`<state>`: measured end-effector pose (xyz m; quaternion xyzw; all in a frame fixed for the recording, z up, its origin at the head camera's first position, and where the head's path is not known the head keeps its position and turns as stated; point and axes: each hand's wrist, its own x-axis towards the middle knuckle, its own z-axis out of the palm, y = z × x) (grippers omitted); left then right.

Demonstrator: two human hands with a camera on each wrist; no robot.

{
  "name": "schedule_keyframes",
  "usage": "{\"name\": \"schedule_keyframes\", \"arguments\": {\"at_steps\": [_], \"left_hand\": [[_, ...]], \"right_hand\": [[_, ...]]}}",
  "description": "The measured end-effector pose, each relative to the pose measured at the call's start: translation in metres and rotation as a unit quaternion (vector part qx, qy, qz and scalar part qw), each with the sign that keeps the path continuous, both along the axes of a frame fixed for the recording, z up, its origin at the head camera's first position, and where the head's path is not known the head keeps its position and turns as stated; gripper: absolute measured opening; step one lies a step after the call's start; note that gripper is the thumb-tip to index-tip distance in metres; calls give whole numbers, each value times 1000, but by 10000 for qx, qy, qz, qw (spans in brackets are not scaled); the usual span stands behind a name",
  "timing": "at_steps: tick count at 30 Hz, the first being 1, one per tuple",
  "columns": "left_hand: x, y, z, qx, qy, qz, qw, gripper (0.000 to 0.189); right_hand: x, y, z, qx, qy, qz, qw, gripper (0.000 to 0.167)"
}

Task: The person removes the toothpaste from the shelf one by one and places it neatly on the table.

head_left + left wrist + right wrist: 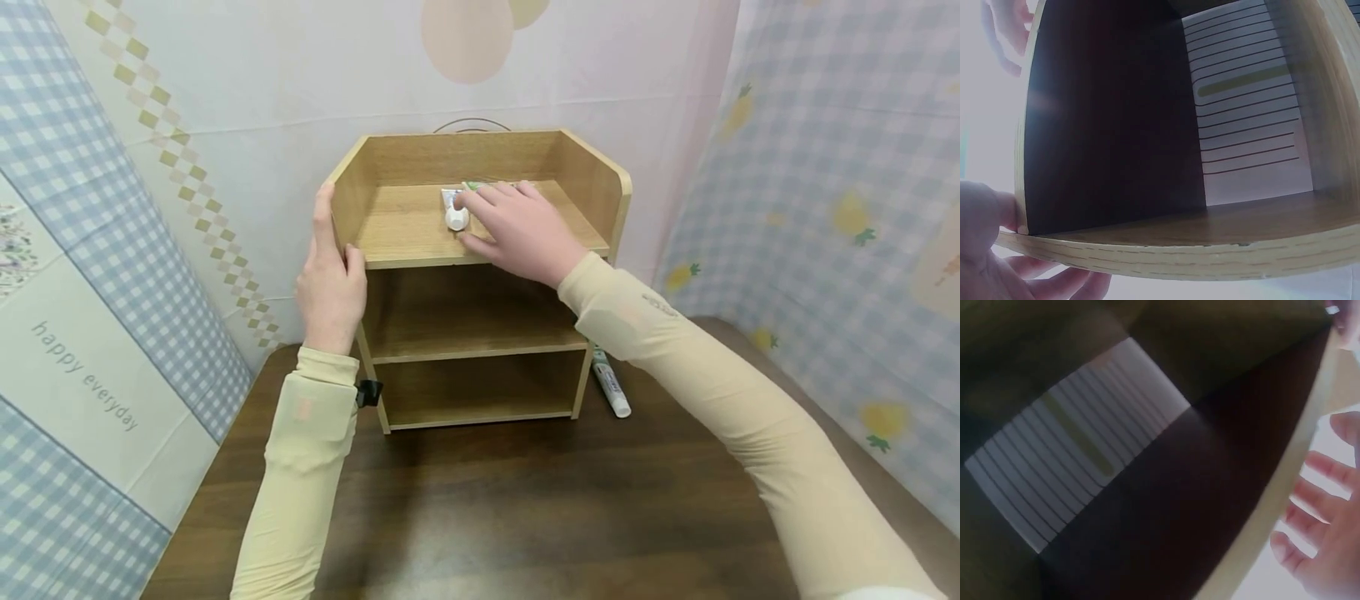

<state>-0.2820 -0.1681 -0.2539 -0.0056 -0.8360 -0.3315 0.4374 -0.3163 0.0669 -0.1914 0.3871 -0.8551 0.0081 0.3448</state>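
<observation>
A light wooden desktop shelf (465, 260) with three levels stands on the dark table. My left hand (332, 287) grips its left side panel near the top board, the thumb on the front edge; in the left wrist view, fingers (1063, 284) wrap the outside. On the top board lies a small tube with a white cap (457, 218), which looks like toothpaste. My right hand (521, 229) reaches over that board, fingers spread and slightly bent, with index fingertip and thumb right beside the tube. A green-marked item (474, 185) is partly hidden behind this hand.
Another toothpaste-like tube (611, 385) lies on the dark wooden table (480, 508), against the shelf's right side. Raised side and back panels (468, 157) border the top board. Patterned cloth (285, 75) hangs behind and at both sides.
</observation>
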Motion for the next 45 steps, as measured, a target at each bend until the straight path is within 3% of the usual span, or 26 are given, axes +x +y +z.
{"name": "schedule_keyframes", "arguments": {"at_steps": [6, 12, 18, 26, 40, 45], "left_hand": [[0, -1, 0, 24, -22, -18, 10000, 69], [-1, -3, 0, 29, -16, -48, 10000, 68], [-1, -5, 2, 91, 8, -51, 9999, 70], [-2, -5, 2, 80, -4, -26, 10000, 70], [0, -6, 0, 56, -90, -7, 9999, 69], [-1, -8, 1, 84, -109, 0, 9999, 71]], "right_hand": [[-21, -20, 10, 379, 33, -327, 9987, 32], [-32, -31, 16, 840, -276, -776, 9931, 45], [-39, -42, 16, 984, -612, -1112, 9870, 52], [-33, -47, 12, 894, -569, -1241, 9866, 30], [-18, -44, 3, 548, -394, -1144, 9911, 37], [-7, -41, 0, 380, -392, -939, 9941, 31]]}}
